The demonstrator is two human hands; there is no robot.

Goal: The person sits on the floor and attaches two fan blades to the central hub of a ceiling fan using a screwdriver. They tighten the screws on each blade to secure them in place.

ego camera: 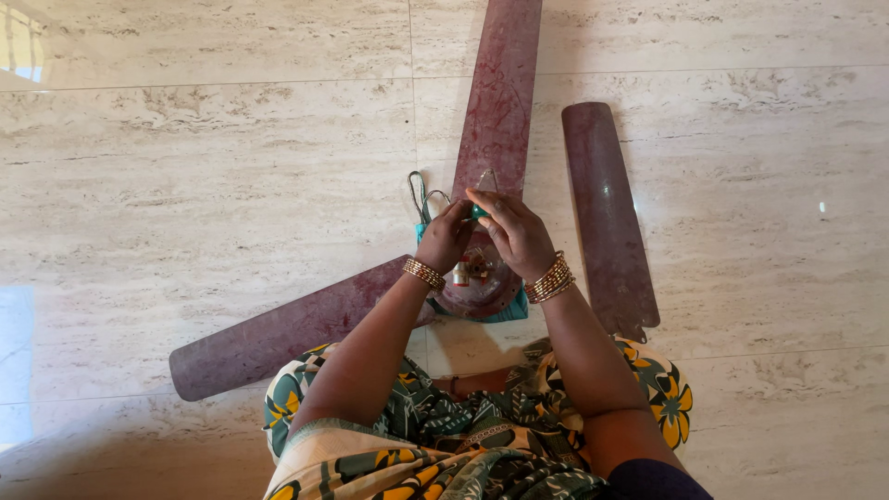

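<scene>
The person sits on the pale veined marble floor with the dark maroon metal ceiling fan hub pulled in close between the knees, so both hands can work right above it. The left hand and the right hand meet over the hub; their fingers close together around a small green object, too small to identify. The left fingers curl narrowly beside it and the right fingers pinch it from above.

One long maroon fan blade runs from the hub toward 12 o'clock, and a second attached maroon blade stretches toward 8 o'clock. A third, loose maroon blade lies apart at 2 o'clock, parallel to the first. A teal cloth sits under the hub, likely cushioning it on the floor, and thin wire loops poke out at 11 o'clock.

Open floor spreads at 9 and 3 o'clock; the blades fence the near space, so reaching sideways means passing over them.
</scene>
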